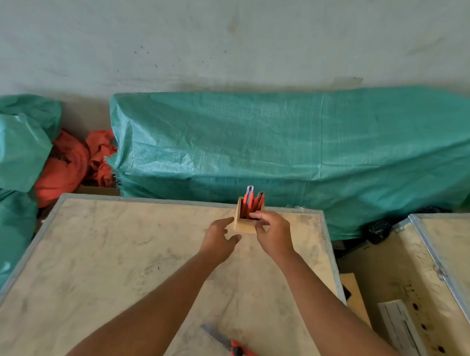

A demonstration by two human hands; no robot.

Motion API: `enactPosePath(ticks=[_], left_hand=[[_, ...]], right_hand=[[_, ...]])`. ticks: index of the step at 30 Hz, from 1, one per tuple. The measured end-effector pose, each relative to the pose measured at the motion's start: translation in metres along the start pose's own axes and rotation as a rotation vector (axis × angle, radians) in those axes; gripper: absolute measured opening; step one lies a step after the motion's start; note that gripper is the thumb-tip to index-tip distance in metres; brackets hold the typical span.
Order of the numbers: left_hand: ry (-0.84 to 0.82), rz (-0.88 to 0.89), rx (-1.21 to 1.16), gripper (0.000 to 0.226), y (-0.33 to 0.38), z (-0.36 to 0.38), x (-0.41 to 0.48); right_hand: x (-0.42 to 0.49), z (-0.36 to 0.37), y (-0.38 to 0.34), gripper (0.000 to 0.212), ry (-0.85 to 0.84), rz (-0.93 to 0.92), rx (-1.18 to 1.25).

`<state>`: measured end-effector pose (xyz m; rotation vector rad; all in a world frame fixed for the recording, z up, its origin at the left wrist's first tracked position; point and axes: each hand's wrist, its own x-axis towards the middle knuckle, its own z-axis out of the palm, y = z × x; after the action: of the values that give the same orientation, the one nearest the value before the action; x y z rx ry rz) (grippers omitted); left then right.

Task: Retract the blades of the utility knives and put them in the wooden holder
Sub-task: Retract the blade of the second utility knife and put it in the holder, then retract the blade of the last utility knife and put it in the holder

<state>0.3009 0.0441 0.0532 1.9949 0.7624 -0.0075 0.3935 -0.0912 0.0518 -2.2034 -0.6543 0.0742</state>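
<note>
A small wooden holder (243, 226) stands near the far edge of the plywood crate top (119, 253). Several red utility knives (251, 202) stand upright in it. My right hand (273, 235) is at the holder's front right, its fingertips over the rim and touching a knife inside. My left hand (218, 238) hovers just left of the holder with fingers apart and nothing in it. Another red utility knife (238, 348) lies on the crate top near me, between my forearms, its blade extended toward the far left.
Large bundles under green woven tarp (296, 142) lie behind the crate, with orange fabric (69, 166) at the left. A second crate (425, 277) stands to the right, across a narrow gap. A grey wall rises behind.
</note>
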Motion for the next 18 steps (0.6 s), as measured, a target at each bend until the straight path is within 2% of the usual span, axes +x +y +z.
enactPosePath(ticks=[3, 9, 13, 18], left_hand=[[0.017, -0.07, -0.015, 0.057, -0.015, 0.003, -0.025], [0.036, -0.176, -0.066, 0.058, -0.067, 0.033, -0.134], [0.028, -0.272, -0.08, 0.056, -0.099, 0.076, -0.194], [0.03, -0.35, -0.129, 0.066, -0.108, 0.129, -0.241]], right_hand=[[-0.021, -0.002, 0.002, 0.024, -0.097, 0.086, 0.014], [-0.096, -0.003, 0.012, 0.022, -0.391, 0.211, 0.021], [-0.133, 0.007, 0.021, 0.024, -0.589, 0.209, -0.032], [-0.163, 0.02, 0.024, 0.032, -0.86, 0.152, -0.138]])
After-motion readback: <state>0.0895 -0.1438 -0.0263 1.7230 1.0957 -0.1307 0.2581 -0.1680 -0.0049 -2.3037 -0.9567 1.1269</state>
